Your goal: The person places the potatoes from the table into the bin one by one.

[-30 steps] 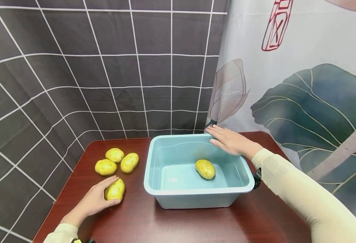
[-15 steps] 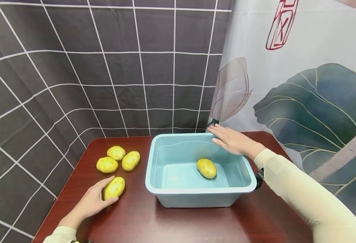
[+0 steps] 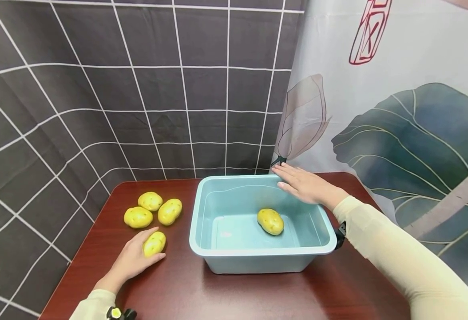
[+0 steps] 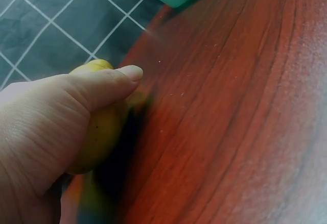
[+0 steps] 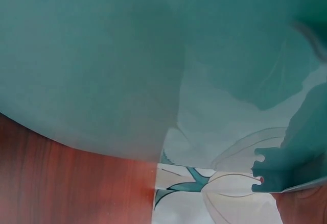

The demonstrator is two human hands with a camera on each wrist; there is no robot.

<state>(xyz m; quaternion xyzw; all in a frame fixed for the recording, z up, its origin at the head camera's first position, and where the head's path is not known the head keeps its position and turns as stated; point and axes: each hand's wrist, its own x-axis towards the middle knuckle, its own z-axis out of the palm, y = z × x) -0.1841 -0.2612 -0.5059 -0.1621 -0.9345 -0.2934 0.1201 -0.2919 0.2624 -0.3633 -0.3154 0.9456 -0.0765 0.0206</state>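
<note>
My left hand curves round a yellow potato at the table's left, fingers on its far side and thumb on the near side. In the left wrist view the thumb lies across the potato, which has small dark specks; the other fingers are mostly hidden behind it. My right hand lies flat with straight fingers over the back right corner of a light blue plastic tub. Inside the tub, toward its right, rests one potato. The right wrist view shows the bluish-green tub wall up close.
Three more potatoes sit clustered beyond my left hand: one at left, one behind, one at right. The reddish-brown table meets a dark grid-patterned curtain and a white lotus-print curtain.
My left hand has shifted to the right, and its potato has moved slightly right and away. The right hand, the tub and the other potatoes stay put; the head view moves slightly.
</note>
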